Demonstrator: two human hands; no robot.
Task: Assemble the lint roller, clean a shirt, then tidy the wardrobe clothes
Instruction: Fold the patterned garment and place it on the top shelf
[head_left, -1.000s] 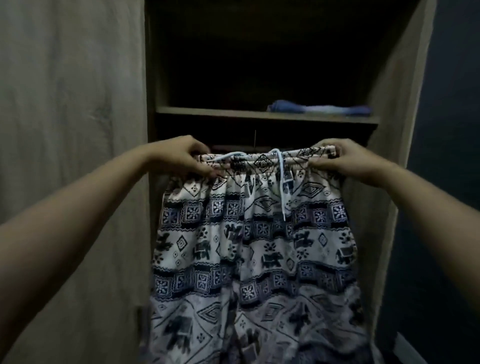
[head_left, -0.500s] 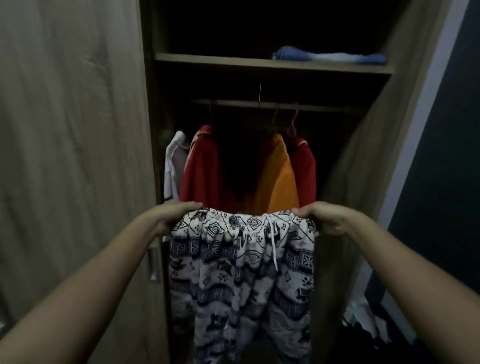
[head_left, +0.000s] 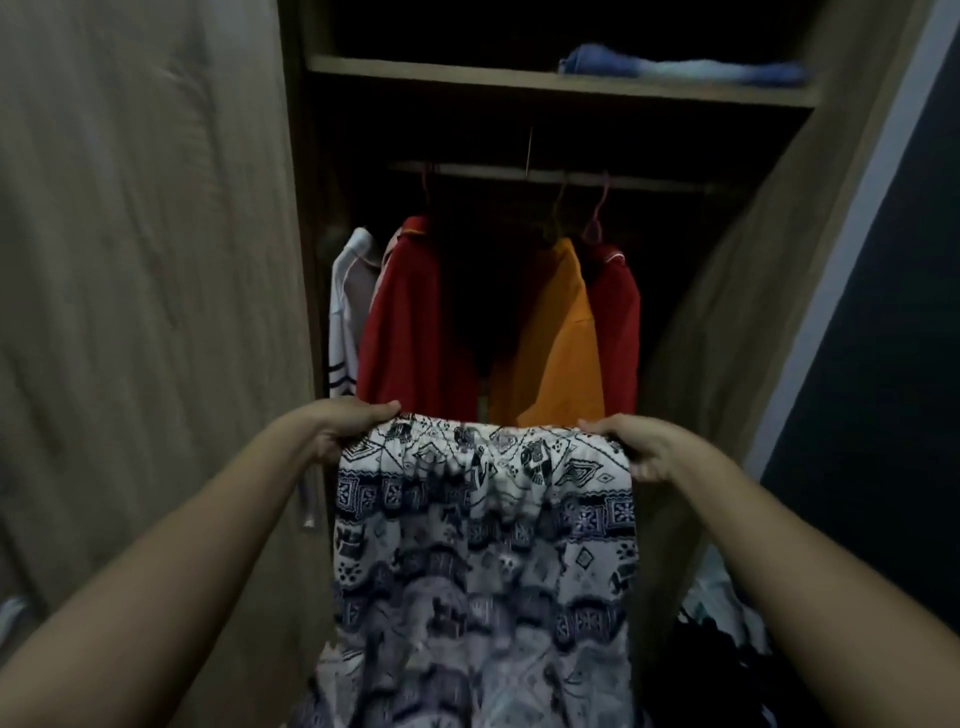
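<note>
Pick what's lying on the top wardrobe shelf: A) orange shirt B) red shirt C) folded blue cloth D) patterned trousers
C: the folded blue cloth lies on the shelf; the red shirt hangs below, and the left hand and right hand grip the patterned trousers.

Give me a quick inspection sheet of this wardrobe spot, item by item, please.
Surface: wooden shelf with a folded blue cloth on its right part.
Job's things: patterned trousers held up by the waistband; white top, red garment and orange garment hang from the rail.
Clutter: dim heap of clothes at lower right.
Hands: left hand and right hand each grip one end of the waistband.
Cables: nothing seen.
Surroundings: wardrobe door open at left; dark wall at right.
</note>
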